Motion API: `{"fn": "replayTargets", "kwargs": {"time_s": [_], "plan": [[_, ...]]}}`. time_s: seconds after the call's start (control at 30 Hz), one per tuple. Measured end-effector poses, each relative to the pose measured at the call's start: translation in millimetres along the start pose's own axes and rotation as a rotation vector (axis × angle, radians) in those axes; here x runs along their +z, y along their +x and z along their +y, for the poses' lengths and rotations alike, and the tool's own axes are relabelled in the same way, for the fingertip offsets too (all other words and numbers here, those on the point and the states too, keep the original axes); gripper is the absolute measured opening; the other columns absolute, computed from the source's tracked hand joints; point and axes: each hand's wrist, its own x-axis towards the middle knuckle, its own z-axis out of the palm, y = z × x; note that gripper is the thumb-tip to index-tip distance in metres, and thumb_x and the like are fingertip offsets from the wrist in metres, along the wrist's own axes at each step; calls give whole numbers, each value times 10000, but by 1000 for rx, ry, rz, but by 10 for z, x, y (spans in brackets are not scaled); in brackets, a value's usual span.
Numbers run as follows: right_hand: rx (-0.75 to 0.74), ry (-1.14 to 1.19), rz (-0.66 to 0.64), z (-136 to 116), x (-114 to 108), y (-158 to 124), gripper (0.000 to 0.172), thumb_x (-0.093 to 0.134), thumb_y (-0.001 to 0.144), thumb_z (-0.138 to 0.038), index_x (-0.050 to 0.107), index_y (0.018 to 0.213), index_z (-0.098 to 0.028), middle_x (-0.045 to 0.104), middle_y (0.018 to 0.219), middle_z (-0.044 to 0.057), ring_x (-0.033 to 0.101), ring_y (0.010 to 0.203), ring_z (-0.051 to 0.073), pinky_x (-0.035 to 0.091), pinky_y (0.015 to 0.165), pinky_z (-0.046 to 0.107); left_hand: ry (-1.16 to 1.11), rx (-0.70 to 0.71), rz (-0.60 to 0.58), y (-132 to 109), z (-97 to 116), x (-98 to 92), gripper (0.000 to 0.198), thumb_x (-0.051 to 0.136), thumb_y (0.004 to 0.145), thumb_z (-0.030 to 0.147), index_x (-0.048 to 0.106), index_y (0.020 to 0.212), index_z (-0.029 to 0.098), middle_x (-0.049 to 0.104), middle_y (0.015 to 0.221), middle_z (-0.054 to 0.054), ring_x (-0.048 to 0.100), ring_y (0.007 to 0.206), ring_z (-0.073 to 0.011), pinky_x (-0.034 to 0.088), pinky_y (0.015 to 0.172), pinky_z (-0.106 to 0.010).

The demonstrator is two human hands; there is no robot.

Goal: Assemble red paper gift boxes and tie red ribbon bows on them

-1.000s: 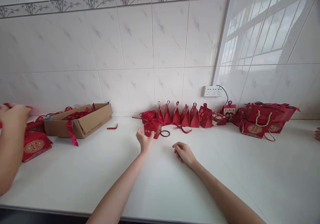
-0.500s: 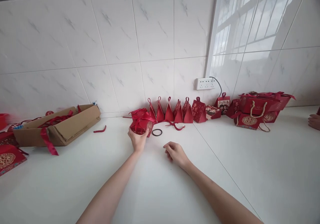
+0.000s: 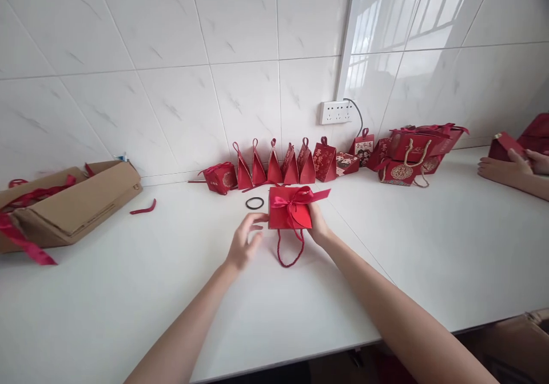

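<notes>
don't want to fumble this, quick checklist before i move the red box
1. Right hand on the red box: ok, at its right edge.
2. Left hand touching the box: cannot tell, it is close by the left edge.
3. Ribbon bow tied: ok, on the box.
4. Black ring apart from the box: ok, off to its left.
5. Co-worker's hands out of the way: ok, at far right.

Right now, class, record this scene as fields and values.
Gift box: red, with bow and cord loop
Left hand: fingers apart, at its left edge
Right hand: at its right side, fingers partly hidden
Ring: on table, left of gift box
Back: peaked boxes by wall
Left: carton with ribbon
Right: another person's hands at red item
</notes>
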Motion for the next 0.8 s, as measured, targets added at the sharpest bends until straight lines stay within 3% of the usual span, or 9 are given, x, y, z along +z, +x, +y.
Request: {"fn": "replayTargets", "kwargs": {"time_s": [0.1,0.17,0.3,0.4,0.5,0.6,0.7,0.8], "plan": [[1,-25,-121,4,7,-24,500,435,820,-631,587,1063,-221,650,1098,61,576,1081,285,461,914,422,-136,-67,156,63,-21,-87,569,504,802,529,377,1282,249,365,1402,-111,384,1275,-298,412,970,-445],[-3,-96,-196,-14,78,-85,571,455,817,-629,521,1223,-234,588,1240,64,520,1178,273,418,986,416,-180,-130,159,72,-7,-79,761,568,748,585,257,1371,279,249,1479,-97,331,1315,-301,403,989,-425],[-10,-293,-301,-111,182,-174,663,459,817,-635,417,1346,-238,512,1344,86,451,1257,266,334,1068,432,-157,-136,128,60,52,-43,734,570,724,641,381,1289,212,454,1305,-129,513,1103,-273,426,938,-403],[-59,-394,-279,-173,121,-156,560,504,820,-565,489,1276,-240,537,1314,86,453,1248,271,339,1056,452,-100,-112,183,59,74,-40,610,562,734,633,479,1147,191,537,1143,-106,551,962,-239,450,848,-368],[-146,-308,-110,-197,-21,-124,367,454,842,-469,597,1068,-218,601,1188,89,529,1141,262,427,961,447,-84,-114,169,63,63,-36,554,578,748,589,488,1127,195,550,1096,-90,553,932,-223,447,831,-353],[-338,-305,9,-256,-132,-150,339,373,877,-436,619,912,-206,630,1039,82,566,1035,238,469,885,421,-75,-101,160,64,46,-28,541,595,749,562,495,1137,198,546,1106,-93,547,981,-237,443,844,-356],[-501,-483,2,-388,-148,-224,343,391,887,-470,608,899,-204,626,961,77,580,942,220,479,825,387,-51,-89,160,64,59,-22,522,611,742,536,518,1131,200,549,1132,-94,547,1006,-242,445,837,-344],[-423,-693,-79,-521,-122,-268,275,513,833,-457,583,774,-197,624,819,51,577,790,190,474,737,344,-38,-90,166,73,98,-24,502,625,734,516,542,1118,205,568,1131,-88,559,980,-232,447,821,-335]]}}
